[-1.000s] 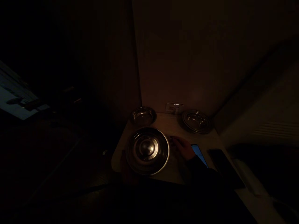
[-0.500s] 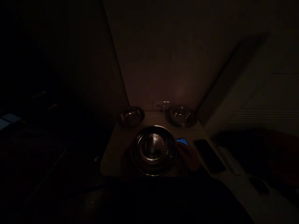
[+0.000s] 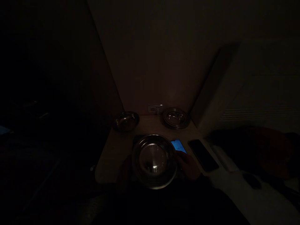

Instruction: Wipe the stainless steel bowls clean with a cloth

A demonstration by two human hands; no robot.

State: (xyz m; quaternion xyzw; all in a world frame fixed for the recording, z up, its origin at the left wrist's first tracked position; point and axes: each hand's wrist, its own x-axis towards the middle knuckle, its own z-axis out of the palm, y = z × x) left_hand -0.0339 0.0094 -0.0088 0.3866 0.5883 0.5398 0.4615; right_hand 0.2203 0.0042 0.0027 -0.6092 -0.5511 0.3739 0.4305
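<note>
A shiny round steel bowl is held over the near part of the small table. My right hand grips its right rim, with the fingers closed at the edge. On the left side of the bowl is my left hand, very dark, its fingers appearing to wrap the rim. Just beyond my right fingers lies a phone with a lit blue screen. A dark flat thing, too dim to name, shows behind the bowl's left edge.
On the pale table, a steel bowl stands at the back left and several stacked steel dishes at the back right. A dark phone-like slab lies on the right. A wall socket sits behind; dark cloth lies far right.
The bowl has tilted in my hands and sits slightly lower in view, both hands still at its sides. More of the lit phone shows. The view has shifted a little to the right.
</note>
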